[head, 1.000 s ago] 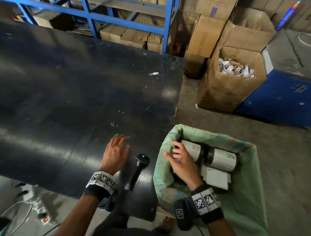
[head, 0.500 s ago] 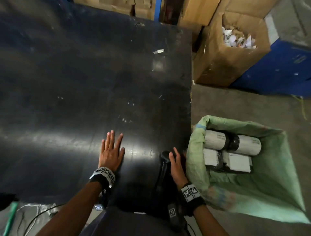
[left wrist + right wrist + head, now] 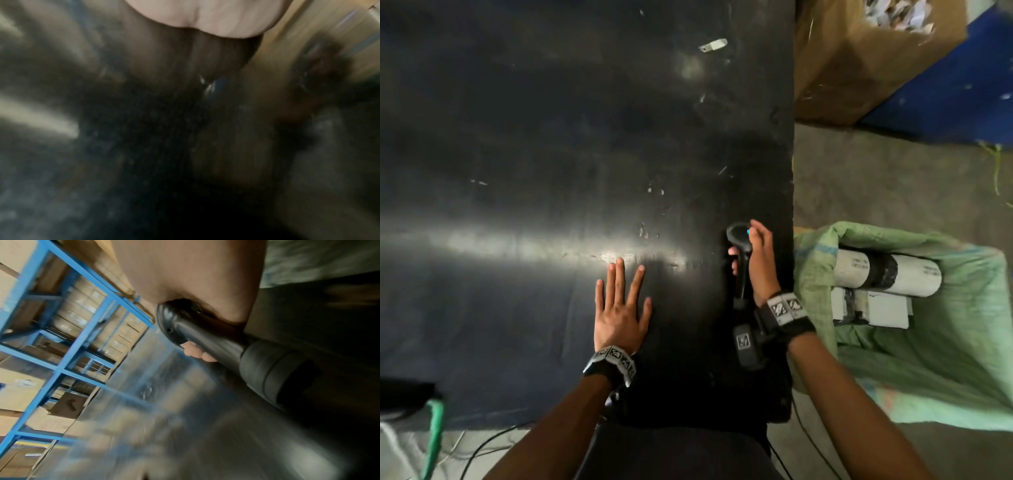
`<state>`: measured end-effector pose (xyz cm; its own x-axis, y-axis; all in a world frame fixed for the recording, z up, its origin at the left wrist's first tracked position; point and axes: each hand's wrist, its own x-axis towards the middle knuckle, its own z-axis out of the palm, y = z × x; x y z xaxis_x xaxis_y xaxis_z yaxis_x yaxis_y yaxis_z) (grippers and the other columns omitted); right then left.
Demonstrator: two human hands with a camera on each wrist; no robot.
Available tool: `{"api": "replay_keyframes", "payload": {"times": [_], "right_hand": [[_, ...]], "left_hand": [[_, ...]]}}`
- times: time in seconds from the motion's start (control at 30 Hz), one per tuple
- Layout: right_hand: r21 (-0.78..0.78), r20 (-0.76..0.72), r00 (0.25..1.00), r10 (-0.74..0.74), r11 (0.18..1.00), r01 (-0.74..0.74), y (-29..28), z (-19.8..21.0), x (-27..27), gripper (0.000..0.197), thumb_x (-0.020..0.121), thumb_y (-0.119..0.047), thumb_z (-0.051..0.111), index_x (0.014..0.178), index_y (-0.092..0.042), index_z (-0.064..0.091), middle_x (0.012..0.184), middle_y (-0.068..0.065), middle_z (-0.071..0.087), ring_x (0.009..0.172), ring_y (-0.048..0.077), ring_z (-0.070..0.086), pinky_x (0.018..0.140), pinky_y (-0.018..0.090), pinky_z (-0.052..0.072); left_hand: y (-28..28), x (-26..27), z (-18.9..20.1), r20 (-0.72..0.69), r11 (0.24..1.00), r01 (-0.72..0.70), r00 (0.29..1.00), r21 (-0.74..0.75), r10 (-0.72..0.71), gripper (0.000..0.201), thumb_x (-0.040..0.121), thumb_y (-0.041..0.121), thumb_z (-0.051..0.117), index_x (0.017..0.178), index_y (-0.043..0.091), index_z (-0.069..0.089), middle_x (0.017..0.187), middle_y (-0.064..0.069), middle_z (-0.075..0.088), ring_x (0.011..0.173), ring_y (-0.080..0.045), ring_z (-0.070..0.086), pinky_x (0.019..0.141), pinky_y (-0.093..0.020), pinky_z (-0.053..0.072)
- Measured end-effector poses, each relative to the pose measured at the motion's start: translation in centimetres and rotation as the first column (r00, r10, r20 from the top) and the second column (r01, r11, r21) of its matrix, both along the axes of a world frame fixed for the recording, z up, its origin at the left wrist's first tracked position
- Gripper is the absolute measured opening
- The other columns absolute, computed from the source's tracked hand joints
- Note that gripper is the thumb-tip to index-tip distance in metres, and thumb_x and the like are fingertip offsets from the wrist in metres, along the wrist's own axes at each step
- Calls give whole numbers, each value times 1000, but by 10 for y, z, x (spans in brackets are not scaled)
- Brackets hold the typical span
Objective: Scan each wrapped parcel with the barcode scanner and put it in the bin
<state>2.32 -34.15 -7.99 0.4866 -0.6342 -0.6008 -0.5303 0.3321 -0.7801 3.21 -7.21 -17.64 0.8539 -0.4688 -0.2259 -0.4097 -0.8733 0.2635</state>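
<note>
- The right hand [image 3: 758, 263] is closed around the handle of the barcode scanner [image 3: 739, 260], near the right edge of the black table [image 3: 551, 137]. The fingers [image 3: 197, 352] curl under the handle and their tips show on its far side in the right wrist view.
- The scanner head lies just ahead of the knuckles, and the index finger reaches up beside it, next to a small blue light. I cannot tell whether the scanner rests on the table or is lifted a little.
- The left hand [image 3: 619, 308] lies flat on the table with its fingers straight and spread. It holds nothing, and it is well apart from the scanner, to the left of the right hand.
- The left wrist view is dark and blurred; only the heel of the palm [image 3: 216, 16] above the table surface can be made out.
- The bin [image 3: 928, 377] is a green woven sack standing on the floor just to the right of the right hand, beyond the table edge.
- Inside the bin lie the wrapped parcels [image 3: 887, 277]: two white rolled ones end to end on the side far from the wrist, and flatter white ones touching them on the near side.
- Farther ahead of the right hand, on the floor, stands a cardboard box [image 3: 859, 61] holding white paper scraps.
- Ahead of the right hand the wrist view shows a blue metal rack [image 3: 68, 331] filled with cartons.
</note>
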Motion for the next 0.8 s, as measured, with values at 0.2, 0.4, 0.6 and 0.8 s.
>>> {"api": "replay_keyframes", "payload": {"times": [0.2,0.4,0.6,0.8], "right_hand": [[-41,19,999,26,999,-25,-49,4,98,25,102,-35,39,125,-28,46,100,18,62,51,13,55,41,24,39],[-20,-35,998,47,999,-48,-62,-21,110,33,100,-39,39,128,-21,42,95,20,64,46,18,56,41,24,40],[-35,-62,990,125,991,-127,-71,-17,99,48,98,-56,37,136,-26,41,113,15,65,88,29,66,79,40,56],[-213,-267,933,239,930,-299,-61,-5,44,80,85,-62,52,151,-20,35,147,12,49,133,32,49,114,41,36]], "left_hand": [[1,1,1,-25,1000,-10,1000,5,10,69,100,49,32,161,26,11,169,-11,-6,156,-27,-5,125,-51,13],[0,2,3,-17,1000,-15,1000,-19,14,68,99,50,29,161,26,15,170,-11,-2,157,-27,-2,126,-50,10],[0,4,4,-10,1000,-4,1000,6,5,68,99,51,29,161,27,14,170,-10,-1,157,-27,-1,126,-49,10],[2,0,4,4,999,11,1000,-41,-10,66,99,53,29,160,27,21,169,-10,7,157,-26,5,126,-46,9]]}}
